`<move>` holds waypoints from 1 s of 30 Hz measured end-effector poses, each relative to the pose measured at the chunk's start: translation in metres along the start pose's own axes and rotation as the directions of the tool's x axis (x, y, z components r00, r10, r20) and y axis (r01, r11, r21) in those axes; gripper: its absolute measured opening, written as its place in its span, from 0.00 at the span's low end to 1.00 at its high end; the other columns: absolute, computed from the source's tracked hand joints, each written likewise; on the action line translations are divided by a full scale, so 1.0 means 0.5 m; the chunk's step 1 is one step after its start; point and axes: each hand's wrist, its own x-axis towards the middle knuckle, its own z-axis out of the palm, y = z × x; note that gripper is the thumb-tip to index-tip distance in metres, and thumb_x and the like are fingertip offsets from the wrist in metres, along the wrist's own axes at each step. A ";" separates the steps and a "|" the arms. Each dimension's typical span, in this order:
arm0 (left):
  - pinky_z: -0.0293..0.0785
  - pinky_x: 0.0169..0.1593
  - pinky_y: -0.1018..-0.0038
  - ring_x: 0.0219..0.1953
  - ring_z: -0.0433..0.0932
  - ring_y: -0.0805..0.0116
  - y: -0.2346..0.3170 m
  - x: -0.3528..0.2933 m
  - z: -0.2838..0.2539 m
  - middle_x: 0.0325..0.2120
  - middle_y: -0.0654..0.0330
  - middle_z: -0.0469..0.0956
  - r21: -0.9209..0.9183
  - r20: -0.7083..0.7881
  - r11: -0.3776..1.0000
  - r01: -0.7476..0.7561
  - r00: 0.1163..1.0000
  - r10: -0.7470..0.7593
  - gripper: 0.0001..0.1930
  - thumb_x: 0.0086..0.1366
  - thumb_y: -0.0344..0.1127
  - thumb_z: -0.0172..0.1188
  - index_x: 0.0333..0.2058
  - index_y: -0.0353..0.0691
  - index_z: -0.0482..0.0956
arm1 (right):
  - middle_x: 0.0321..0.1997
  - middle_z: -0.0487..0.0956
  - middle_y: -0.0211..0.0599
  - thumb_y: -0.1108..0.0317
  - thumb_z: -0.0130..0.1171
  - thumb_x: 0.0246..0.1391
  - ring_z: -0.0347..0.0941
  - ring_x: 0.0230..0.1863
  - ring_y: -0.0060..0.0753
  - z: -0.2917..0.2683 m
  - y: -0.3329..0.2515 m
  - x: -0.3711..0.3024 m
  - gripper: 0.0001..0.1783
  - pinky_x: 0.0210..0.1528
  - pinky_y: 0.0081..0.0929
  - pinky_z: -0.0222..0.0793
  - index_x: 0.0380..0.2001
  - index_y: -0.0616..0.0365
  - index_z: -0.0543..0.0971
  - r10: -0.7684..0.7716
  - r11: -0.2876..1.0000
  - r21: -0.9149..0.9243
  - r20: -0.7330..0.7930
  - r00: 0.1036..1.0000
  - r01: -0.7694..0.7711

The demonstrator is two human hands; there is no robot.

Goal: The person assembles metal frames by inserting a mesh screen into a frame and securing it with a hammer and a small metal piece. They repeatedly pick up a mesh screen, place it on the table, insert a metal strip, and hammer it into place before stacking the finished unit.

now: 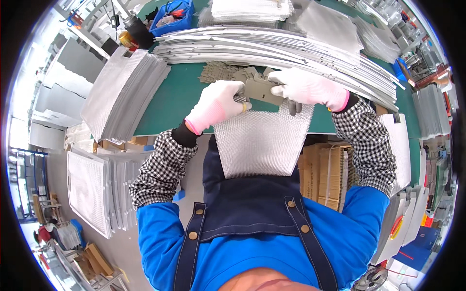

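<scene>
A silver wire-mesh panel (262,145) with a notch in its upper edge hangs at the table's near edge, leaning toward my apron. My left hand (218,104), in a white and pink glove with grey fingertips, is closed on the panel's upper left corner. My right hand (310,89), gloved alike, has its thumb and forefinger at the right edge of a small flat grey plate (261,90) just above the notch. Its lower grey fingertips rest by the panel's upper right corner. How firmly the plate is gripped is partly hidden. Behind lies a pile of similar small plates (221,72).
Long white metal strips (218,46) lie across the green table (170,106) behind my hands. A stack of mesh panels (121,92) stands at left, more panels (90,189) below it. A blue bin (172,19) sits at the back; cardboard boxes (323,174) are under the table.
</scene>
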 end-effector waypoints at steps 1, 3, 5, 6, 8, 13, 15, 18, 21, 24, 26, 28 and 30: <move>0.78 0.44 0.60 0.40 0.83 0.49 0.001 0.004 0.001 0.32 0.50 0.83 0.001 0.006 1.000 -0.009 1.000 0.009 0.20 0.54 0.49 0.72 0.36 0.39 0.83 | 0.49 0.78 0.51 0.66 0.50 0.68 0.82 0.24 0.32 0.000 0.008 -0.002 0.30 0.26 0.28 0.80 0.68 0.70 0.63 -0.023 1.000 -0.011 -0.009 1.000 0.023; 0.78 0.44 0.60 0.39 0.83 0.49 0.002 0.006 0.000 0.32 0.50 0.83 -0.016 0.031 1.000 -0.014 0.999 0.015 0.21 0.53 0.51 0.73 0.35 0.38 0.82 | 0.45 0.79 0.51 0.65 0.51 0.68 0.81 0.23 0.30 0.001 0.015 -0.002 0.28 0.24 0.26 0.78 0.66 0.68 0.66 -0.072 0.997 -0.035 -0.025 0.997 0.072; 0.78 0.44 0.59 0.39 0.83 0.49 0.002 0.006 -0.004 0.32 0.50 0.83 -0.050 0.067 0.999 -0.007 0.998 0.010 0.23 0.51 0.53 0.74 0.34 0.38 0.82 | 0.45 0.80 0.50 0.63 0.53 0.67 0.83 0.30 0.34 -0.009 -0.014 -0.003 0.27 0.30 0.30 0.80 0.65 0.65 0.69 0.007 0.985 -0.175 0.066 0.998 0.005; 0.78 0.43 0.61 0.37 0.83 0.52 0.002 0.006 -0.007 0.31 0.51 0.83 -0.051 0.079 0.999 -0.008 0.997 0.012 0.22 0.52 0.51 0.74 0.35 0.38 0.82 | 0.45 0.81 0.50 0.62 0.54 0.66 0.84 0.33 0.35 -0.012 -0.029 -0.006 0.27 0.34 0.32 0.80 0.64 0.63 0.71 0.048 0.970 -0.243 0.106 0.993 -0.021; 0.78 0.41 0.65 0.34 0.84 0.58 0.001 0.008 -0.012 0.29 0.53 0.83 -0.051 0.102 0.999 -0.010 0.995 0.015 0.21 0.54 0.47 0.74 0.38 0.37 0.82 | 0.47 0.82 0.49 0.60 0.56 0.65 0.83 0.43 0.39 -0.010 -0.006 0.017 0.26 0.44 0.37 0.78 0.63 0.61 0.73 -0.153 0.850 -0.502 0.053 0.987 0.159; 0.73 0.38 0.79 0.31 0.76 0.79 -0.036 -0.008 -0.028 0.28 0.64 0.81 -0.480 0.048 0.877 -0.040 0.996 0.072 0.18 0.62 0.28 0.66 0.51 0.37 0.80 | 0.46 0.82 0.48 0.60 0.57 0.63 0.78 0.52 0.47 0.001 0.061 0.068 0.22 0.56 0.42 0.71 0.55 0.61 0.77 -0.275 0.881 -0.390 0.036 0.961 0.267; 0.72 0.38 0.80 0.32 0.75 0.82 -0.034 -0.012 -0.037 0.29 0.66 0.81 -0.521 0.089 0.853 0.025 0.996 0.025 0.20 0.63 0.25 0.63 0.55 0.37 0.79 | 0.45 0.82 0.50 0.61 0.58 0.62 0.79 0.49 0.48 0.012 0.075 0.070 0.20 0.53 0.42 0.72 0.52 0.62 0.78 -0.339 0.886 -0.336 0.000 0.941 0.319; 0.73 0.40 0.80 0.33 0.76 0.82 -0.036 -0.002 -0.036 0.30 0.65 0.82 -0.503 0.094 0.864 0.030 0.995 0.020 0.20 0.63 0.24 0.63 0.54 0.36 0.79 | 0.44 0.82 0.50 0.61 0.57 0.62 0.79 0.47 0.48 0.019 0.061 0.074 0.19 0.51 0.41 0.71 0.50 0.63 0.78 -0.238 0.903 -0.346 0.091 0.967 0.254; 0.70 0.36 0.83 0.32 0.74 0.82 -0.061 0.020 -0.018 0.32 0.67 0.80 -0.555 0.059 0.831 -0.045 0.994 0.094 0.20 0.62 0.23 0.63 0.54 0.34 0.78 | 0.48 0.82 0.48 0.59 0.57 0.64 0.79 0.50 0.46 0.014 0.045 0.078 0.24 0.55 0.40 0.72 0.58 0.62 0.76 -0.167 0.885 -0.413 0.150 0.975 0.215; 0.76 0.44 0.78 0.37 0.79 0.78 -0.071 0.014 -0.037 0.35 0.59 0.85 -0.574 0.171 0.817 0.059 0.984 0.048 0.20 0.60 0.23 0.63 0.53 0.32 0.79 | 0.51 0.82 0.49 0.59 0.56 0.64 0.79 0.52 0.46 0.009 0.055 0.086 0.24 0.58 0.39 0.71 0.56 0.64 0.76 -0.120 0.888 -0.410 0.227 0.967 0.207; 0.76 0.48 0.77 0.41 0.81 0.75 -0.108 0.013 -0.033 0.40 0.56 0.85 -0.625 0.157 0.774 0.102 0.988 -0.003 0.20 0.62 0.27 0.65 0.53 0.29 0.79 | 0.55 0.81 0.50 0.59 0.57 0.63 0.77 0.56 0.45 0.005 0.091 0.091 0.25 0.61 0.38 0.70 0.58 0.63 0.75 -0.108 0.915 -0.372 0.142 0.984 0.154; 0.76 0.51 0.76 0.44 0.81 0.72 -0.145 0.003 0.007 0.43 0.56 0.84 -0.781 0.114 0.613 0.123 0.992 -0.053 0.21 0.64 0.30 0.67 0.54 0.28 0.78 | 0.50 0.82 0.49 0.57 0.56 0.63 0.78 0.52 0.44 -0.024 0.158 0.110 0.23 0.59 0.36 0.71 0.54 0.62 0.76 -0.296 0.928 -0.273 -0.132 0.946 0.252; 0.74 0.55 0.76 0.47 0.80 0.71 -0.184 -0.013 0.073 0.47 0.56 0.83 -0.888 0.012 0.452 0.088 0.986 -0.168 0.23 0.66 0.33 0.67 0.56 0.26 0.76 | 0.58 0.80 0.48 0.61 0.51 0.64 0.76 0.60 0.47 -0.079 0.211 0.126 0.22 0.62 0.38 0.71 0.59 0.55 0.76 -0.137 0.960 -0.280 -0.425 0.895 0.014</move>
